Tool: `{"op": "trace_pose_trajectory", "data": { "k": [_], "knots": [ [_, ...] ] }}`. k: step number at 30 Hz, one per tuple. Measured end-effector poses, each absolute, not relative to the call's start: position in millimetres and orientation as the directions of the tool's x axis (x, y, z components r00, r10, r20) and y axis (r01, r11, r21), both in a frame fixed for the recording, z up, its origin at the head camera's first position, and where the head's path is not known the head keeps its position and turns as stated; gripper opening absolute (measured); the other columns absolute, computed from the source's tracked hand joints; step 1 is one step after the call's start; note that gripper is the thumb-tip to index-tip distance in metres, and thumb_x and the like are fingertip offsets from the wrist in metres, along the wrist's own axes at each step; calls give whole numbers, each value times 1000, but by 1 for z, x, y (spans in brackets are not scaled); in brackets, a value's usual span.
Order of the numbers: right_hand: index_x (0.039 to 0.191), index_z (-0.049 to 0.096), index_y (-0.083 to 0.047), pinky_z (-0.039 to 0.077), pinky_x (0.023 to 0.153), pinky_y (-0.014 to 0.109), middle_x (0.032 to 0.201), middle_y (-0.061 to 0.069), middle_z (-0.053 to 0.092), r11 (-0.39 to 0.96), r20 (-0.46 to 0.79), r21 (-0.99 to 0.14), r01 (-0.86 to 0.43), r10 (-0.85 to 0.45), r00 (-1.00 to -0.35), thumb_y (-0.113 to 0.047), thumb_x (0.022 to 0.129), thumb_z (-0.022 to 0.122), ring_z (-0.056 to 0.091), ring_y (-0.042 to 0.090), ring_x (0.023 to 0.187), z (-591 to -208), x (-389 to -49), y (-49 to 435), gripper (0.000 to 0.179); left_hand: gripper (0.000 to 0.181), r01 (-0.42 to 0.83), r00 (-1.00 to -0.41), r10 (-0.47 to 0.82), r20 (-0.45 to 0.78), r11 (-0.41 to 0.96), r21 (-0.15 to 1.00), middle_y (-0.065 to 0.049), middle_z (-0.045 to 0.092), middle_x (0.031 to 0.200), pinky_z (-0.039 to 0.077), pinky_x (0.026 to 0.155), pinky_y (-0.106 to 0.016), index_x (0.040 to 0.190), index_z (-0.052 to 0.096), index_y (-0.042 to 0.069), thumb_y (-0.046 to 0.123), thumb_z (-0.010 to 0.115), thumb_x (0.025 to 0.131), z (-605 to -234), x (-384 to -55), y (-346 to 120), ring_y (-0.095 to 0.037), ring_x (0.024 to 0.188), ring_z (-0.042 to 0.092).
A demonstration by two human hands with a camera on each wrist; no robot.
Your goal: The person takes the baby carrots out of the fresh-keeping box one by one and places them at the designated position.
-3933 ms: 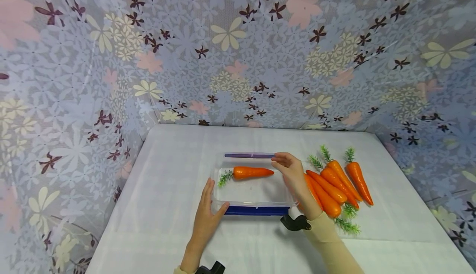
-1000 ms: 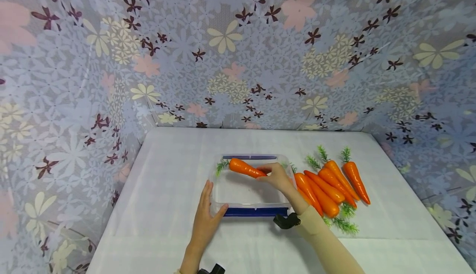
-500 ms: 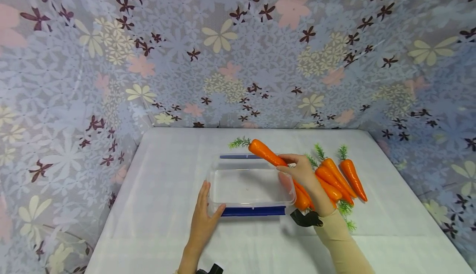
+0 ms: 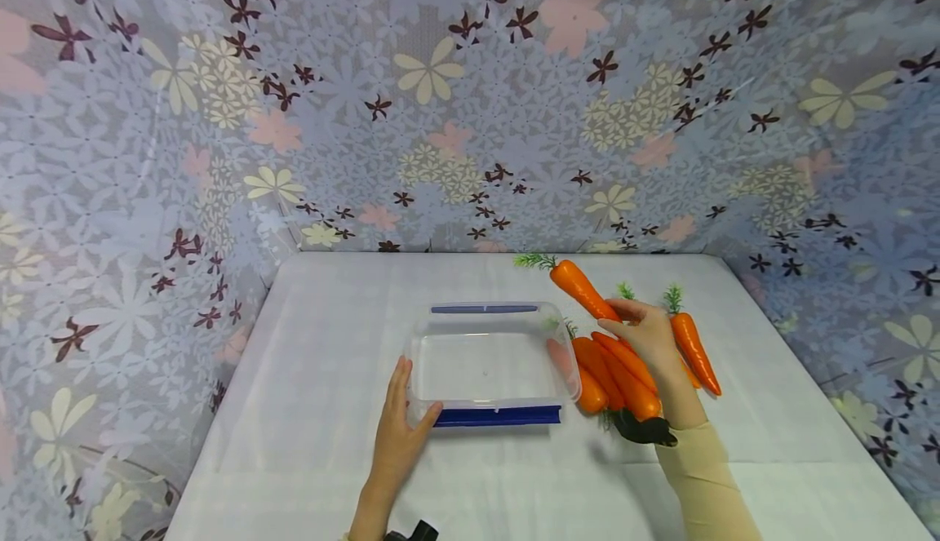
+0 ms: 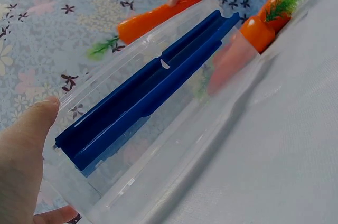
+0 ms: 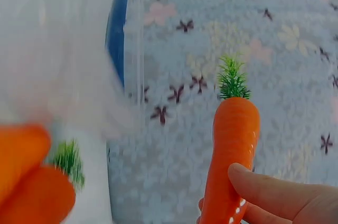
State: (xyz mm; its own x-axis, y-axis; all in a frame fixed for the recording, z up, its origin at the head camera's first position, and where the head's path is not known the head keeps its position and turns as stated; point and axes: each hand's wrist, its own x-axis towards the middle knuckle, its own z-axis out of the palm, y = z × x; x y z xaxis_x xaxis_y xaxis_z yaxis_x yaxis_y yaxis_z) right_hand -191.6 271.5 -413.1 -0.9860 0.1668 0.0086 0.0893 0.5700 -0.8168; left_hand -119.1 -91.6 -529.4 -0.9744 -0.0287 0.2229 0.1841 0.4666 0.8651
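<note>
An orange carrot [image 4: 580, 286] with a green leafy top is held by its narrow end in my right hand [image 4: 646, 337], tilted above the other carrots. The right wrist view shows my thumb [image 6: 264, 187] pressed on the carrot [image 6: 235, 129]. My left hand [image 4: 396, 431] rests at the front left corner of a clear plastic container [image 4: 470, 402] with blue side clips. Its fingers lie straight along the left wall and its thumb [image 5: 39, 121] touches the rim. Nothing lies inside the container.
Several carrots [image 4: 617, 374] lie in a pile against the container's right side. Another carrot [image 4: 696, 353] lies farther right, beyond my right hand. A white cloth [image 4: 294, 435] covers the table, and flower-patterned fabric [image 4: 455, 117] rises behind it.
My right hand took hold of the carrot lying in the container, lifted it over the rim and carried it right, above the pile. The left hand has stayed at the container's corner.
</note>
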Motion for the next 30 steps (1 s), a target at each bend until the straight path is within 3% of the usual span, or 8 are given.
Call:
{"op": "trace_pose_trajectory", "data": {
  "k": [5,15,19,23,26,30],
  "knots": [
    [130,57,2,52,69,12,125,27,60,571,13,-811,126,234,-972,-22,87,70,48,-13,81,-419,-188,294,51,78,190,-973,-28,230,472,861,-3,23,159,35,108,-58,151,28,14,36,67,86,-530,-119,-92,-32,144,28],
    [127,58,4,52,64,11,110,17,68,558,46,-812,169,352,-935,-19,87,70,51,-18,70,-429,-181,331,48,78,187,-974,-26,226,477,859,-4,22,159,36,107,-60,150,28,13,36,67,86,-529,-119,-92,-34,143,28],
    [125,59,5,48,64,5,108,17,69,561,54,-803,199,401,-915,-17,86,70,48,-20,70,-433,-178,344,46,78,188,-973,-29,229,476,859,-4,23,159,35,107,-60,150,28,13,36,67,86,-529,-119,-91,-34,143,29],
    [126,59,4,45,64,3,98,3,71,543,25,-800,255,455,-890,-18,86,70,46,-20,69,-437,-175,358,47,78,185,-974,-27,224,472,862,-4,22,159,37,106,-60,150,28,13,36,67,87,-530,-119,-91,-35,143,29],
    [125,59,6,44,61,3,102,13,72,549,16,-785,288,482,-876,-18,87,69,43,-21,66,-440,-172,366,47,78,183,-975,-23,219,470,863,-4,22,160,38,106,-60,150,28,14,36,67,87,-530,-119,-91,-35,143,29],
    [123,60,8,44,64,8,121,31,61,576,4,-746,334,506,-862,-19,87,68,46,-13,69,-447,-170,373,45,78,179,-976,-25,218,481,858,-4,22,160,37,105,-61,151,27,15,37,66,87,-531,-120,-91,-35,143,29]
  ]
}}
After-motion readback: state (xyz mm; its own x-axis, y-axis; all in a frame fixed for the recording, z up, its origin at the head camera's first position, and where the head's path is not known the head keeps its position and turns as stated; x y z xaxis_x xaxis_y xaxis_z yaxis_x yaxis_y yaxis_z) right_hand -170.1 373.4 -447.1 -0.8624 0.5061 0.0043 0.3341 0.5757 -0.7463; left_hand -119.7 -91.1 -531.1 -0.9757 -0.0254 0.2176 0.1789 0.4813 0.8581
